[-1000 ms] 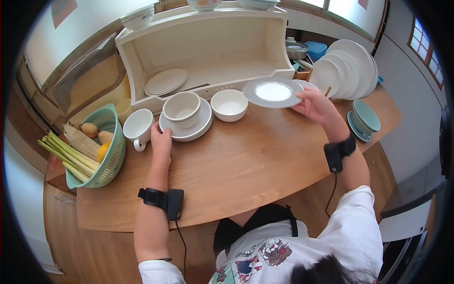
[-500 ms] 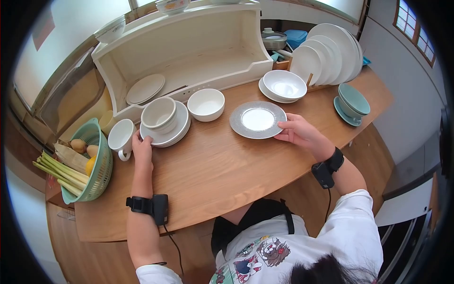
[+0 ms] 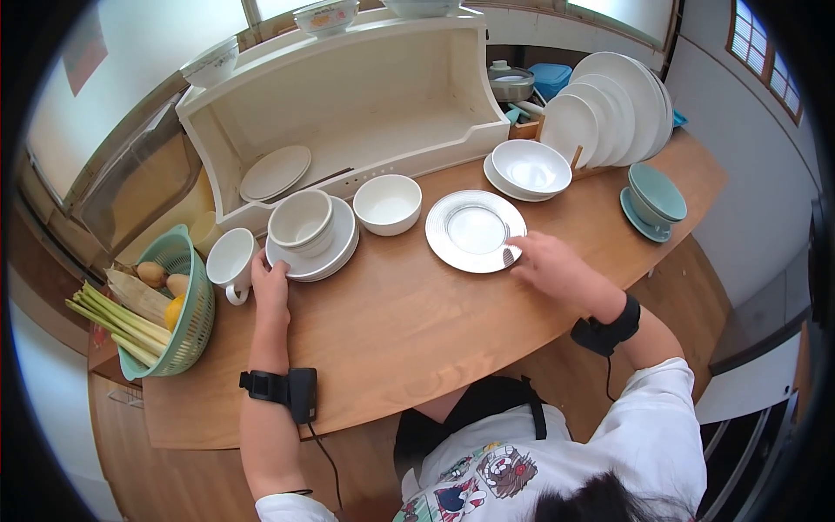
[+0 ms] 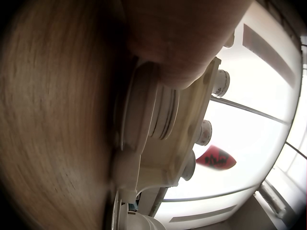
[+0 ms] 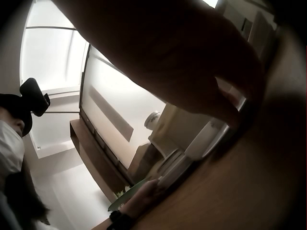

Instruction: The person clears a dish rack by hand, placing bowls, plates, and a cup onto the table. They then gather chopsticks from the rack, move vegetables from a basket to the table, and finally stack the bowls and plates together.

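on table (image 3: 426, 326), left hand (image 3: 272, 283) pinching plate stack (image 3: 345, 237), right hand (image 3: 555, 265) touching plate (image 3: 474, 228), grip unclear

The table (image 3: 391, 348) is smooth wood with visible grain and a low satin sheen. The ring-rimmed plate (image 3: 476, 229) near the middle looks like glazed ceramic, pretty shiny. The stacked plates (image 3: 346, 233) towards the left edge look glazed too. Glossiest thing? Probably the wide white bowl (image 3: 532, 165) near the back edge, all bright reflections. The teal bowls (image 3: 658, 190) by the right edge are smooth with a softer shine. The basket (image 3: 196, 320) at the left edge looks like perforated plastic, and the shirt (image 3: 648, 422) is matt cloth.
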Demonstrator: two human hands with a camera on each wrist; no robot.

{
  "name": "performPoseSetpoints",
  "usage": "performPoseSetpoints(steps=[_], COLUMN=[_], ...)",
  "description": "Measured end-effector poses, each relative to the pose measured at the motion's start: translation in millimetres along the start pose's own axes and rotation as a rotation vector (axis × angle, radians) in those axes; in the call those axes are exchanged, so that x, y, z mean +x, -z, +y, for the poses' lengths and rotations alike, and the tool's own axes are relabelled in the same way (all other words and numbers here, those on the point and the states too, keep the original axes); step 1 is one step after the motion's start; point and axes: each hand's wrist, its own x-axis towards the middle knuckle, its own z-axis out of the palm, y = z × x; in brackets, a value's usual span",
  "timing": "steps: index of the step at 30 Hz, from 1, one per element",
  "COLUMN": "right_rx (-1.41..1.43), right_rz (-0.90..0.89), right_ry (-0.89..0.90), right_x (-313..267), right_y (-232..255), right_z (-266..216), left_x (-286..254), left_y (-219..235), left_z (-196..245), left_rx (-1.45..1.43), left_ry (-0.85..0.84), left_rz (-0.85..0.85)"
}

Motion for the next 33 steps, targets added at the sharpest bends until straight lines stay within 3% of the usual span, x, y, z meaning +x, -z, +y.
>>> performPoseSetpoints(steps=[2,7,18,24,28,30,31,33], right_rx=[-0.106,-0.226,-0.158,-0.176,-0.207,-0.087,-0.086,-0.025], right_rz=[-0.197,-0.274,-0.193,-0.160,-0.212,-0.037,-0.038,0.062], right_ry=[-0.047,-0.004,0.134,0.169,0.074,0.062,0.061,0.245], right_x=[5,33,59,75,88,100,107,125], right_y=[3,3,-13,-26,-15,-15,-20,-36], right_z=[-20,-23,-22,-14,-37,-50,-53,-53], left_x=[-8,-8,-2,-5,-2,0,1,-2], left_y=[-2,0,-2,0,1,1,1,0], left_z=[13,11,0,7,5,3,2,3], left_rx=[-0.016,-0.003,-0.043,0.001,0.034,0.045,0.039,0.036], left_ry=[0.090,0.068,-0.001,0.090,0.088,0.089,0.074,0.059], left_rz=[-0.041,-0.037,0.010,-0.054,-0.021,-0.023,-0.024,-0.028])
